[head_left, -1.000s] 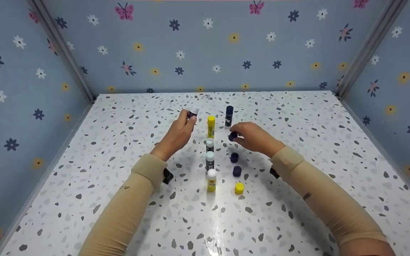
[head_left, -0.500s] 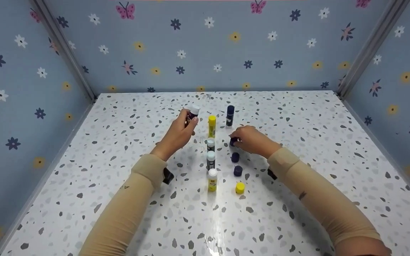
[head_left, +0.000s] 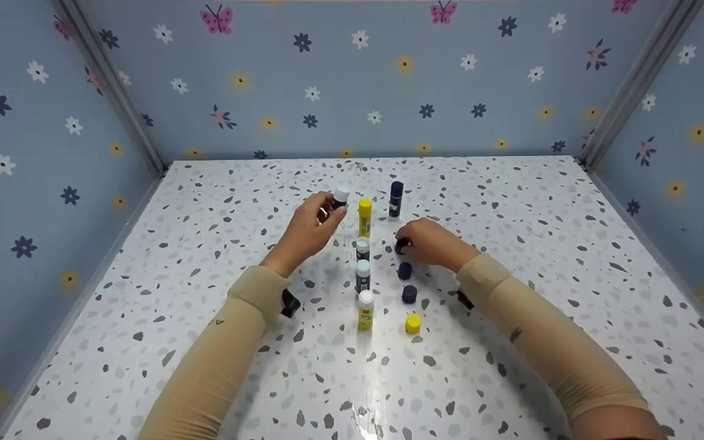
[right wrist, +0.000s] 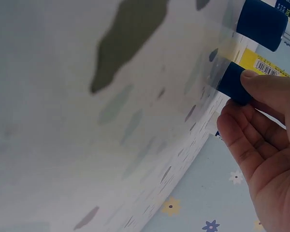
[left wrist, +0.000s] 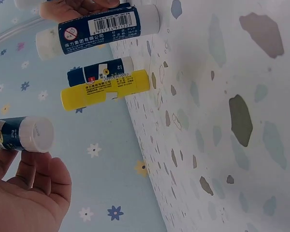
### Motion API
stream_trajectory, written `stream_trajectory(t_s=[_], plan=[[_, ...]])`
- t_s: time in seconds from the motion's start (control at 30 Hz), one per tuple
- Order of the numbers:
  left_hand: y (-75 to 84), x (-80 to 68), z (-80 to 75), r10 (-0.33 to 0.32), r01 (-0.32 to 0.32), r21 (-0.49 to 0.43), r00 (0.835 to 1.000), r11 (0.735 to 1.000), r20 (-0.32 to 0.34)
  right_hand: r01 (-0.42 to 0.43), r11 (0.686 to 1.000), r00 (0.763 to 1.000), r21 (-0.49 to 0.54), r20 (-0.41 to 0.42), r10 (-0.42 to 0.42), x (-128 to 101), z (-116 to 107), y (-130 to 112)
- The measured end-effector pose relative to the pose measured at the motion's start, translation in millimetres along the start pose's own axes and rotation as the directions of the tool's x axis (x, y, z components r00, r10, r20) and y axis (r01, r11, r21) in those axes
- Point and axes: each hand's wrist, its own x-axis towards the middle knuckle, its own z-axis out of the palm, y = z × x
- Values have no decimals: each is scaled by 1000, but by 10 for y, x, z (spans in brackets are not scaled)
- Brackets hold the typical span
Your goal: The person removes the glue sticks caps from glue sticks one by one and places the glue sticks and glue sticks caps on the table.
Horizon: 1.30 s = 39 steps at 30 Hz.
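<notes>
My left hand (head_left: 308, 229) holds a navy glue stick (head_left: 340, 197) off the table, its white end bare and upward; the left wrist view shows the fingers behind its label (left wrist: 8, 134). Over on the right, my right hand (head_left: 436, 241) pinches a navy cap (right wrist: 233, 83) between thumb and fingers, down at the tabletop. Between the hands stands a capped yellow glue stick (head_left: 365, 219). Nearer in the same line are two uncapped navy glue sticks (head_left: 362, 278) and an uncapped yellow one (head_left: 365, 313). The fingers partly hide the pinched cap in the head view.
Two navy caps (head_left: 409, 294) and a yellow cap (head_left: 413, 324) lie in a line right of the sticks. A capped navy glue stick (head_left: 395, 200) stands at the back. Patterned blue panels (head_left: 352, 79) enclose the speckled table (head_left: 205, 342).
My right hand has lowered the navy cap toward me onto the table, in line with the other caps. My left hand has brought its glue stick slightly right and turned it more upright.
</notes>
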Motion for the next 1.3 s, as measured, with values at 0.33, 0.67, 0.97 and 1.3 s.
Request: stream_trajectory(t_s=[0.33, 0.67, 0.97, 1.3], plan=[[-71, 9, 16, -41, 43, -39, 998, 998, 37, -9, 1000, 1000, 28, -1, 9, -6, 7, 4], [-181, 68, 137, -106, 108, -17, 989, 994, 106, -5, 998, 1000, 57, 2, 5, -17, -12, 10], [-219, 153, 278, -165, 165, 9, 980, 986, 113, 17, 999, 1000, 48, -7, -16, -20, -4, 23], [-252, 204, 388, -139, 142, -17, 981, 990, 135, -23, 998, 1000, 59, 4, 23, -13, 0, 26]])
